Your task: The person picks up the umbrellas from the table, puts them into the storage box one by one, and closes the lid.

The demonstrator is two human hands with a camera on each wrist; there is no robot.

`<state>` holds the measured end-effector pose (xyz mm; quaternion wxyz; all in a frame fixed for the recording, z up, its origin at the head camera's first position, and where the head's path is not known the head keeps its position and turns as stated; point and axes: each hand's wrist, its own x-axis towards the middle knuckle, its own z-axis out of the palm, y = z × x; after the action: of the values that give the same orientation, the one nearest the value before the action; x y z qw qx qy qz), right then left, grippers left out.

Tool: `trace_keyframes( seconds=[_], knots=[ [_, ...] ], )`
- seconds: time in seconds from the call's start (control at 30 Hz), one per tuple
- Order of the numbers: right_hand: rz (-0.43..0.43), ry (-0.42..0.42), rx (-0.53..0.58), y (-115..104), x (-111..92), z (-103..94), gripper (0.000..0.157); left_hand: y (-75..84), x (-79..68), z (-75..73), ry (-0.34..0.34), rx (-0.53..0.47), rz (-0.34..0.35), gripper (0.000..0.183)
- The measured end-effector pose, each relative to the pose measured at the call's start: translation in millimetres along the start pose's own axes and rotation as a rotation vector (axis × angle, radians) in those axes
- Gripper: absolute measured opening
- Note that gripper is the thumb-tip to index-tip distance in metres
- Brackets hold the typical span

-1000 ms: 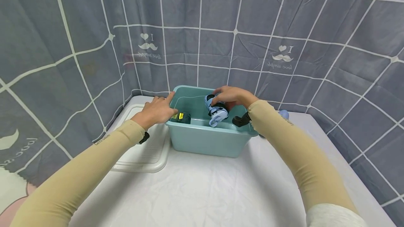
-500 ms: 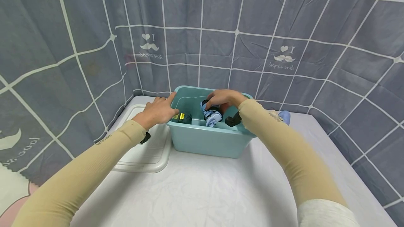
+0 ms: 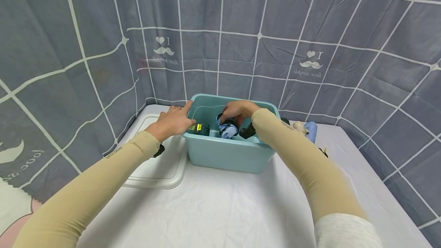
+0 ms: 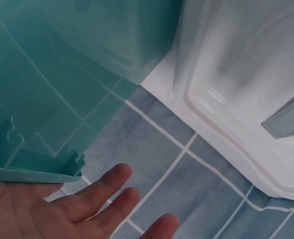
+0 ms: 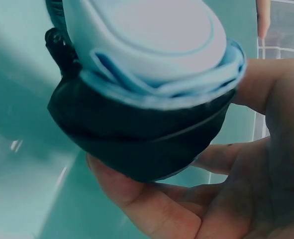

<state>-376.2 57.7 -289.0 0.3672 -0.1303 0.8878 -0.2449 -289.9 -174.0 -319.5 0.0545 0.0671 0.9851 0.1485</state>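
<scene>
A teal plastic bin (image 3: 225, 156) stands on the white table. My left hand (image 3: 173, 121) rests at its left rim; in the left wrist view the fingers (image 4: 94, 199) stretch loosely past the rim on the outside. Inside the bin, my right hand (image 3: 239, 109) holds a light-blue and black bundle (image 3: 228, 130). The right wrist view shows its smooth, pale-blue rounded face (image 5: 151, 40) over black material (image 5: 142, 129), with fingers curled beneath. I cannot tell what kind of thing it is. Left of it in the bin sits a black item with a yellow label (image 3: 201, 129).
A white lid (image 3: 155, 175) lies flat left of the bin, partly under my left forearm. Beyond the right forearm are a blue rolled item (image 3: 311, 131) and a beige item (image 3: 299, 126). A grey checked curtain (image 3: 237, 53) hangs close behind the bin.
My right hand has moved left and lower into the bin with the blue and black bundle. More of the items at the right now show. The left hand has stayed put.
</scene>
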Motion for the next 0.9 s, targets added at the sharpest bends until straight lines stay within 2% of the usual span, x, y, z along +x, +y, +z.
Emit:
trace_keyframes(
  seconds=[0.07,0.23,0.47,0.63,0.9],
  knots=[
    [-0.002,-0.01,-0.022,-2,3,0.5,0.074,-0.7,0.1,-0.1,0.0,-0.001,-0.001,0.084],
    [-0.009,-0.02,-0.091,-7,10,2.7,0.059,0.1,-1.3,-1.0,-0.003,0.003,-0.004,0.084],
    [0.004,-0.041,-0.112,-11,19,8.3,0.041,1.1,-1.0,-1.1,0.002,0.004,-0.009,0.083],
    [0.026,-0.057,-0.121,-13,26,11.1,0.041,1.3,-0.7,-0.8,0.007,0.005,-0.007,0.083],
    [0.033,-0.033,-0.189,-15,32,15.5,0.05,-0.5,0.0,0.0,0.003,-0.001,-0.004,0.084]
  ],
)
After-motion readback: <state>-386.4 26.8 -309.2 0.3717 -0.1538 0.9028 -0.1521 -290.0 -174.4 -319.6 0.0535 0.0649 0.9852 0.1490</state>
